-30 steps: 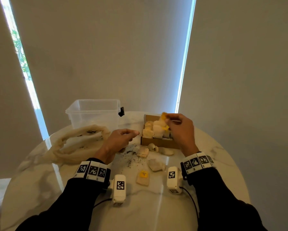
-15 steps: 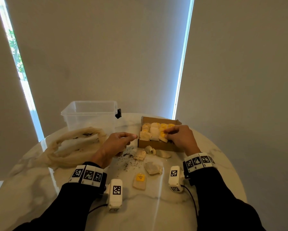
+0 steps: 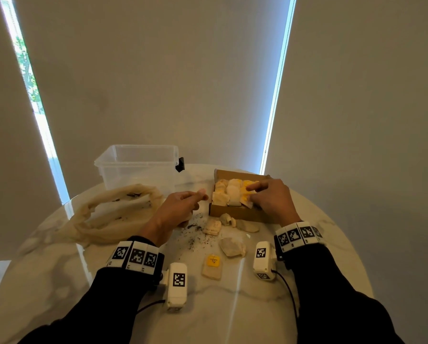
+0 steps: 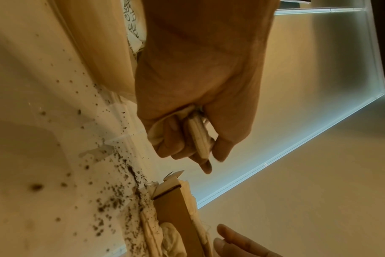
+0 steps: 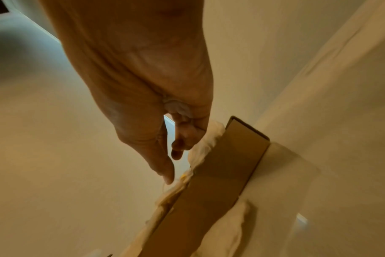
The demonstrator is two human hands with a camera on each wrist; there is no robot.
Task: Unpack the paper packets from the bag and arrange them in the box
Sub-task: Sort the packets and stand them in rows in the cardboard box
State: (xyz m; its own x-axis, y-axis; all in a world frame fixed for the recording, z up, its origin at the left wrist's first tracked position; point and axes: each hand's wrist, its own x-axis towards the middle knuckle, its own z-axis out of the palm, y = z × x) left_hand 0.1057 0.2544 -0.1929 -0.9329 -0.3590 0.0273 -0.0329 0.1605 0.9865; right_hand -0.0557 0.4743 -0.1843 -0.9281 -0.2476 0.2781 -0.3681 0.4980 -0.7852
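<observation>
Centre of the head view: the right hand (image 3: pixel 272 202) rests over the shallow brown cardboard box (image 3: pixel 235 212), fingers (image 3: pixel 256 186) loosely spread on the cream and yellow paper packets (image 3: pixel 230 193) standing in rows, apparently seating the last one. The left hand (image 3: pixel 177 211), left of the box, pinches further packets (image 4: pixel 199 137) between curled fingers, ready to pass on. Loose packets (image 3: pixel 232 247) lie on the white marble desk (image 3: pixel 232 314); the limp cream mesh bag (image 3: pixel 113 214) lies at centre left.
</observation>
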